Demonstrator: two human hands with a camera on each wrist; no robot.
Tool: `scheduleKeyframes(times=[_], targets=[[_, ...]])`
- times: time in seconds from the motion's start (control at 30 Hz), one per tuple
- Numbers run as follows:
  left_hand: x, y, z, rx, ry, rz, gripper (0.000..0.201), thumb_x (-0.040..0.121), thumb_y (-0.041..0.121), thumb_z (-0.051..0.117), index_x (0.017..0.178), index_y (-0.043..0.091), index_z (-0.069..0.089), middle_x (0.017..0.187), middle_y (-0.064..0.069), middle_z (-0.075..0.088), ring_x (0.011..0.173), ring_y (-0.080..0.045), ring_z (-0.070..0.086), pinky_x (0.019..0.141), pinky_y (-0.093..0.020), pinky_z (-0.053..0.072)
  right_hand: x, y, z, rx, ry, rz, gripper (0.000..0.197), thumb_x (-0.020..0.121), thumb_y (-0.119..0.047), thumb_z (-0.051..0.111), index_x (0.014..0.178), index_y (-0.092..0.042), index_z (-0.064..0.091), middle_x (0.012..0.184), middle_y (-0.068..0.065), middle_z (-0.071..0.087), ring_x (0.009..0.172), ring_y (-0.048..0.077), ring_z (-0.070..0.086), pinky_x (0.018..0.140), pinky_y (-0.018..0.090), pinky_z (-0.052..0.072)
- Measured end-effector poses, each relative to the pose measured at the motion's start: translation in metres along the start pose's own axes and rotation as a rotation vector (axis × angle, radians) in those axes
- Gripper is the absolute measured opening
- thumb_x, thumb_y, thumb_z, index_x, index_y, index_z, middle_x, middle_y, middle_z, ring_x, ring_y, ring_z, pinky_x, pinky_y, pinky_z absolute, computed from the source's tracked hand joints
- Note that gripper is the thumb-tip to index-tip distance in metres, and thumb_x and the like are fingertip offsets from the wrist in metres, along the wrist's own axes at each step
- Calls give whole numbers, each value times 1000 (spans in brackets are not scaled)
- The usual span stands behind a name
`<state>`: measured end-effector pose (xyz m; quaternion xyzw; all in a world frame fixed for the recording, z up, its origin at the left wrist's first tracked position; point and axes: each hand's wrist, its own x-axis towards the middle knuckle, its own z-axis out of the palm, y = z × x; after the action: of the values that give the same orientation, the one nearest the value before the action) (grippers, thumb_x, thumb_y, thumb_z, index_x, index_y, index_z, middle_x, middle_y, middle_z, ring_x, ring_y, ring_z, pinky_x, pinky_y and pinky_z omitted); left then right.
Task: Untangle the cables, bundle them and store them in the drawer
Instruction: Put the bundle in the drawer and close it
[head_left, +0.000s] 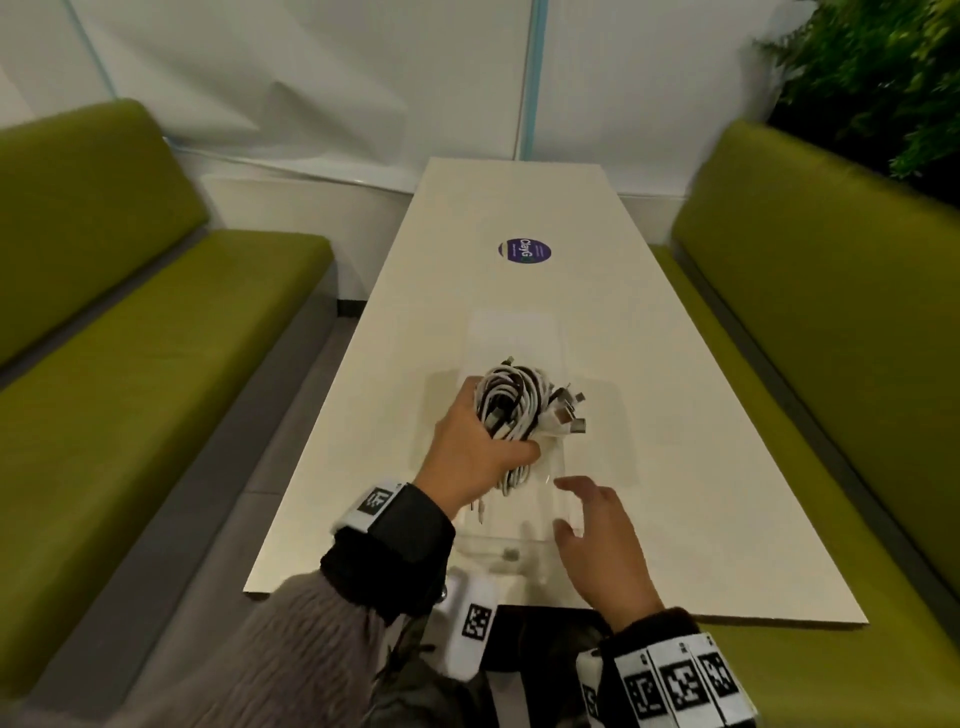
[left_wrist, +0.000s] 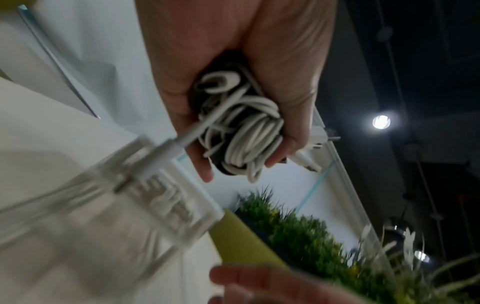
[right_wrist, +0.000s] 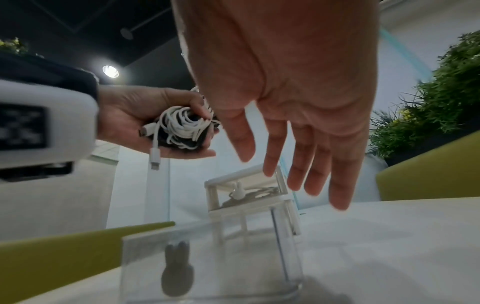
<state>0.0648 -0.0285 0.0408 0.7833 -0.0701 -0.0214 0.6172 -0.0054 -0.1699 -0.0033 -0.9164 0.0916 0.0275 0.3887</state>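
My left hand (head_left: 480, 449) grips a coiled bundle of white and dark cables (head_left: 511, 402), held above a clear plastic drawer (head_left: 524, 540) pulled out of its white-framed case (right_wrist: 249, 191) on the table. Several plugs (head_left: 569, 413) stick out to the bundle's right. In the left wrist view the cable bundle (left_wrist: 241, 131) sits between fingers and palm, one white plug (left_wrist: 168, 148) dangling toward the case. My right hand (head_left: 597, 535) hovers open over the drawer's front, fingers (right_wrist: 309, 164) spread and holding nothing. The drawer front (right_wrist: 207, 265) carries a grey rabbit-shaped handle (right_wrist: 178, 269).
The long cream table (head_left: 675, 467) bears a round purple sticker (head_left: 524, 250) farther off. Green benches (head_left: 130, 389) flank both sides, the right bench (head_left: 831, 338) below a leafy plant (head_left: 883, 78). A white wall stands behind.
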Motion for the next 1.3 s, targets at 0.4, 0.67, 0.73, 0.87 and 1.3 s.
scheduleKeyframes(times=[0.4,0.67,0.73,0.87,1.3], targets=[[-11,-43,25,126,41,-260,72,45,31,67,114,23,46,101,1,63,93,-19,59,79,-27,47,-6,-16,9,386,127,-138,64,91,-16,59,145,-24,25,136,-13,37,128,4,37,99,8,32],[-6,-47,30,227,4,-345,30,93,19,47,118,6,39,105,-10,55,92,-23,52,78,-27,40,17,-28,22,188,-83,-149,59,101,-34,34,153,-18,10,161,-2,7,148,12,6,120,35,14],[-7,-48,34,303,-20,-299,34,95,19,45,123,3,35,113,-10,53,96,-20,50,80,-26,37,26,-28,21,54,-98,-120,54,101,-30,31,151,-12,18,160,5,17,147,18,15,118,39,21],[-8,-59,37,566,-31,-179,59,93,22,49,140,1,18,138,-17,30,124,-23,35,103,-23,28,30,-29,20,-93,-136,-80,56,103,-27,27,152,-7,7,161,9,6,149,17,4,117,29,10],[-13,-55,9,1216,-205,-18,68,97,35,30,148,9,-7,148,-10,15,136,-27,15,113,-45,16,33,-33,39,-212,-140,-39,61,100,-34,24,152,-7,6,160,16,-5,148,27,-2,116,50,18]])
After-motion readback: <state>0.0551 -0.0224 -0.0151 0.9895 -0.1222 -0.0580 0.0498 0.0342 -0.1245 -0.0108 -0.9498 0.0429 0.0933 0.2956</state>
